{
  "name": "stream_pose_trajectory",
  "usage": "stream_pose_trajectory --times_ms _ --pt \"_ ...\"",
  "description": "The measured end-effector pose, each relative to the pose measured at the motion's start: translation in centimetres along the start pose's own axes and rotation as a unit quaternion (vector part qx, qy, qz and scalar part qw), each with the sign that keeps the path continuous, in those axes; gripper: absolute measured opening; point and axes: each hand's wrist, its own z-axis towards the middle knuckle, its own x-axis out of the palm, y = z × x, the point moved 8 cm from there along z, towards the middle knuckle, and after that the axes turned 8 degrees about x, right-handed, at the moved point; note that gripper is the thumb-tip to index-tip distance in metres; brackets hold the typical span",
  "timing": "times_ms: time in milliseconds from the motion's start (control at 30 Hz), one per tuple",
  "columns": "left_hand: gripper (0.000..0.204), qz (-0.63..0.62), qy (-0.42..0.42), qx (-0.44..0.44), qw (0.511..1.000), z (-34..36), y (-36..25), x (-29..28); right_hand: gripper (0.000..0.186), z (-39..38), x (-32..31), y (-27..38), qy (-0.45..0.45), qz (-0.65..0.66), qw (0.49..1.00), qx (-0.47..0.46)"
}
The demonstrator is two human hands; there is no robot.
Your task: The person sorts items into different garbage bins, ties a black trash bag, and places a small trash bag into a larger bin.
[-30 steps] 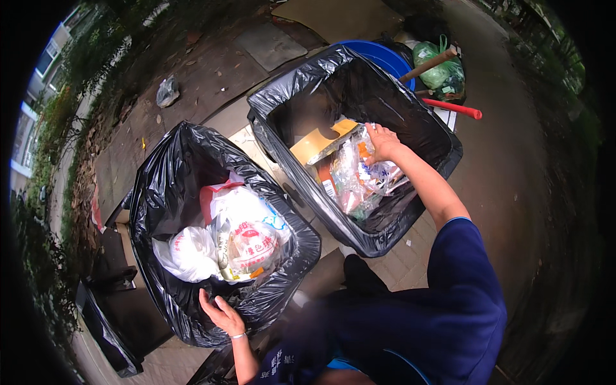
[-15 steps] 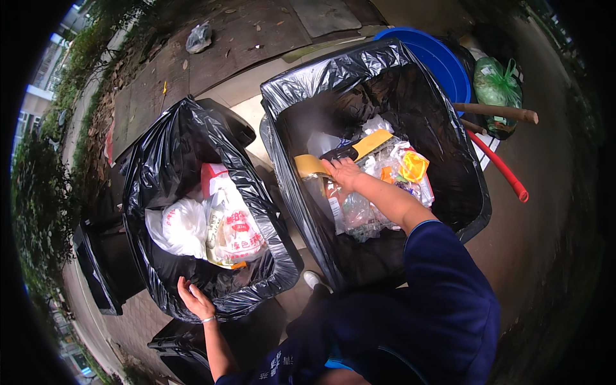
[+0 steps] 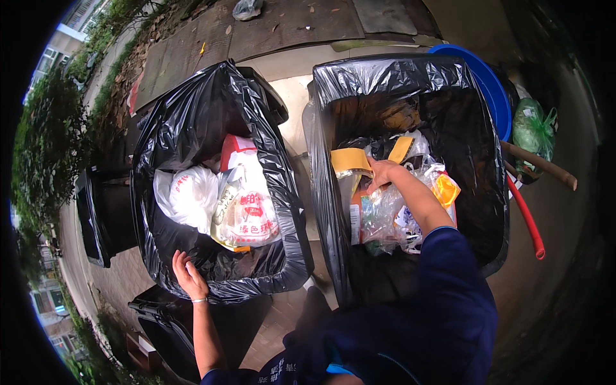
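My right hand (image 3: pixel 384 174) reaches into the right bin (image 3: pixel 499 237), fingers apart, among mixed rubbish. Beside its fingertips stands a bent yellow strip (image 3: pixel 350 160), with another yellow piece (image 3: pixel 401 149) just beyond. Crumpled clear plastic (image 3: pixel 380 220) lies below the hand, and an orange-yellow wrapper (image 3: pixel 445 190) to its right. My left hand (image 3: pixel 188 276) is at the near left rim of the left bin (image 3: pixel 296 253), fingers stretched out, holding nothing. A knotted white bag (image 3: pixel 194 196) and a white bag with red print (image 3: pixel 255 215) lie in that bin.
Both bins have black liners folded over their rims. Dark bins (image 3: pixel 96 224) stand at the left and near side. Beyond the right bin are a blue tub (image 3: pixel 491 96), a green bag (image 3: pixel 534 131), a wooden pole (image 3: pixel 545 165) and a red pole (image 3: pixel 527 221).
The view has shifted, so the bins appear farther right. My right hand has moved off the left yellow strip to its right, fingers now bent downward. My left hand stays by the left bin's rim.
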Motion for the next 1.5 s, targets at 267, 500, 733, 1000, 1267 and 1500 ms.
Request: stream_pose_trajectory --times_ms 267,500,733,1000,1267,1500 --pt "0.027 0.007 -0.004 0.022 1.0 0.1 0.2 0.4 0.05 -8.3 2.2 0.0 -0.124 -0.112 0.981 -0.1" --pt "0.026 0.037 -0.011 0.063 0.997 0.3 -1.1 -0.3 0.025 -19.7 -7.7 1.5 -0.325 -0.041 0.934 -0.143" --pt "0.026 -0.023 -0.006 0.062 0.998 0.0 -1.1 -0.6 0.031 -28.3 -10.9 3.5 -0.399 -0.062 0.909 -0.105" --pt "0.034 -0.037 -0.008 0.117 0.992 -0.3 -1.9 -1.5 0.024 -48.5 -19.8 12.2 -0.579 0.02 0.793 -0.188" --pt "0.068 -0.133 -0.033 0.194 0.972 1.1 -4.4 -5.9 0.041 -52.4 -18.6 38.3 -0.576 -0.087 0.729 -0.36" --pt "0.093 -0.147 -0.191 0.245 0.939 5.7 -4.6 -14.4 0.031 -38.9 -10.3 51.5 -0.615 -0.131 0.692 -0.353"
